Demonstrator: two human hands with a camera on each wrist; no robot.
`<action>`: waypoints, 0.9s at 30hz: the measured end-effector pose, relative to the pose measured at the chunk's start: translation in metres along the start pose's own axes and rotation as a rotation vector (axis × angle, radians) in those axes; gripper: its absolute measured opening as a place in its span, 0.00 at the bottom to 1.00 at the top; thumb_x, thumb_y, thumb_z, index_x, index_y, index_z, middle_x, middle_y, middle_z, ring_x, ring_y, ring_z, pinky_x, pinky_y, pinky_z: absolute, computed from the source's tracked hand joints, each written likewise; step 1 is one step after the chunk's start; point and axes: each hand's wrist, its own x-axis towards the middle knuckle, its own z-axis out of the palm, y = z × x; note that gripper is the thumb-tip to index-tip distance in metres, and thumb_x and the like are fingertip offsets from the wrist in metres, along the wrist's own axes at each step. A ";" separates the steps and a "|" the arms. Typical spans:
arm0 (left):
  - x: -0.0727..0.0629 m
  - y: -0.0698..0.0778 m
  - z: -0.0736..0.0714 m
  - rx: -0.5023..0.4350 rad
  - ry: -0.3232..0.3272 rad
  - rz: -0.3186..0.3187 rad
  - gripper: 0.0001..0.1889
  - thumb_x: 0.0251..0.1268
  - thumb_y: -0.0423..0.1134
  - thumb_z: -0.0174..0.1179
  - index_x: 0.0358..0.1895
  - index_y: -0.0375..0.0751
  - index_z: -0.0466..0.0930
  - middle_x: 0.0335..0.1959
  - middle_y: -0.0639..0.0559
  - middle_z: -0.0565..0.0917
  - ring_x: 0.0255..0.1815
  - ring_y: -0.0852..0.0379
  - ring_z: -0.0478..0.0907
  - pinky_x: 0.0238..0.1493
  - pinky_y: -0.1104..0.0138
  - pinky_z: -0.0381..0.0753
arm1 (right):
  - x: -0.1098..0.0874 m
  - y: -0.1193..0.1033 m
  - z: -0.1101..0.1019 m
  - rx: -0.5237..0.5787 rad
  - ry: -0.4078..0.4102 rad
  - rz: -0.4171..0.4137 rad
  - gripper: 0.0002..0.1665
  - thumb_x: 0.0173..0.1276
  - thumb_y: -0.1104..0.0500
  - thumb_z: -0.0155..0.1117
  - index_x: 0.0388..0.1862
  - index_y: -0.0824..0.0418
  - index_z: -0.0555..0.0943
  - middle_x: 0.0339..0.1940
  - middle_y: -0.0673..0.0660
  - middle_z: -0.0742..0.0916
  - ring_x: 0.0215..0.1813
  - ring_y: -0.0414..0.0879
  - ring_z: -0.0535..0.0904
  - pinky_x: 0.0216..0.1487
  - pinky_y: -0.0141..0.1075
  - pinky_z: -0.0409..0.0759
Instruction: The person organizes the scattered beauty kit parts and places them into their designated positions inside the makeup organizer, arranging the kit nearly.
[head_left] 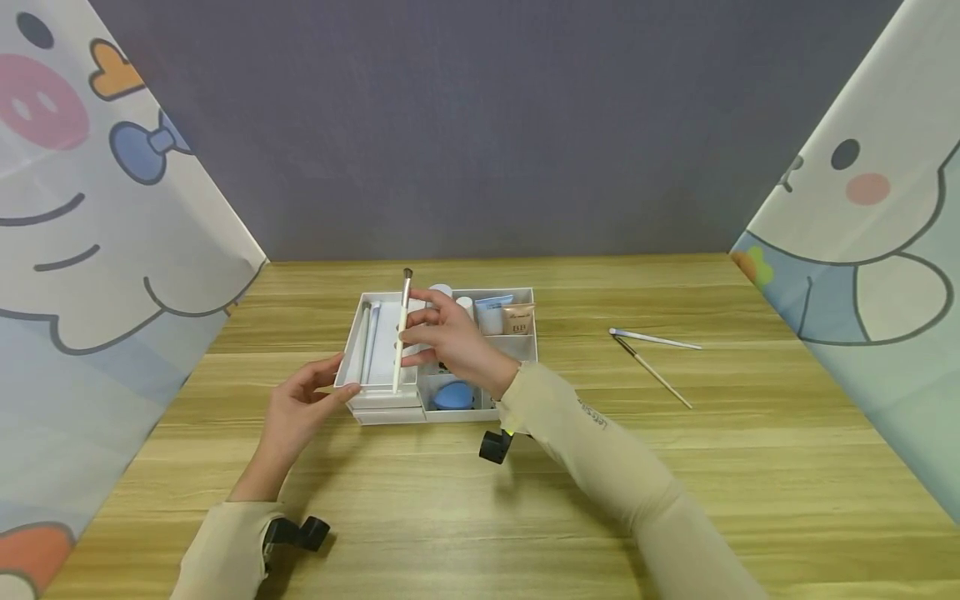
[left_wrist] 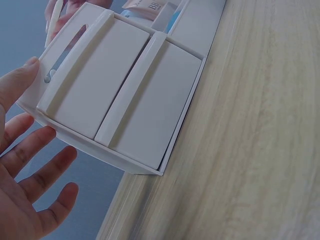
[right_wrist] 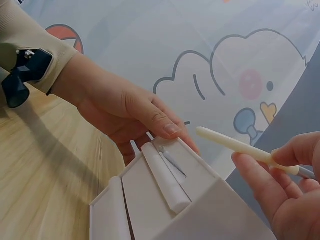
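Observation:
A pale-handled makeup brush (head_left: 401, 333) stands nearly upright over the left compartment of a white organizer (head_left: 390, 413), its dark bristles pointing up. My right hand (head_left: 459, 340) pinches this brush between thumb and fingers; the right wrist view shows its cream handle (right_wrist: 230, 142) close up. Two more brushes (head_left: 372, 337) lie side by side in that compartment. At the organizer's front left corner, my left hand (head_left: 296, 410) touches the box, thumb at the front and fingers along the side. The left wrist view shows these fingers (left_wrist: 42, 175) spread and mostly straight.
Other organizer compartments hold a blue makeup sponge (head_left: 453, 396), a blue-and-white tube (head_left: 492, 315) and a beige BB tube (head_left: 518, 318). Two loose brushes, one white (head_left: 660, 339) and one dark-tipped (head_left: 652, 371), lie on the wooden table (head_left: 750, 467) at the right. A grey panel (head_left: 495, 142) stands behind.

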 end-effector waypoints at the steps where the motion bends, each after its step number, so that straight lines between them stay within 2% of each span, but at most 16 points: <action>1: 0.000 0.000 0.000 -0.003 -0.001 0.000 0.22 0.60 0.25 0.68 0.59 0.26 0.78 0.43 0.70 0.84 0.43 0.70 0.81 0.38 0.76 0.81 | 0.002 0.000 0.001 -0.005 0.003 0.003 0.39 0.68 0.80 0.54 0.76 0.65 0.59 0.36 0.57 0.78 0.34 0.47 0.81 0.32 0.40 0.87; 15: 0.002 0.000 0.002 -0.013 -0.008 0.007 0.22 0.60 0.25 0.68 0.59 0.26 0.78 0.43 0.69 0.84 0.44 0.70 0.81 0.39 0.76 0.81 | 0.025 0.003 0.016 -0.089 0.092 -0.011 0.39 0.65 0.80 0.58 0.73 0.63 0.61 0.38 0.59 0.77 0.36 0.50 0.81 0.34 0.47 0.87; 27: 0.001 0.000 0.000 -0.020 -0.008 0.009 0.21 0.61 0.25 0.67 0.58 0.25 0.77 0.46 0.70 0.84 0.45 0.69 0.81 0.39 0.76 0.81 | 0.032 0.006 0.028 -0.220 0.102 0.065 0.40 0.63 0.79 0.59 0.72 0.60 0.60 0.38 0.60 0.77 0.32 0.51 0.81 0.32 0.45 0.87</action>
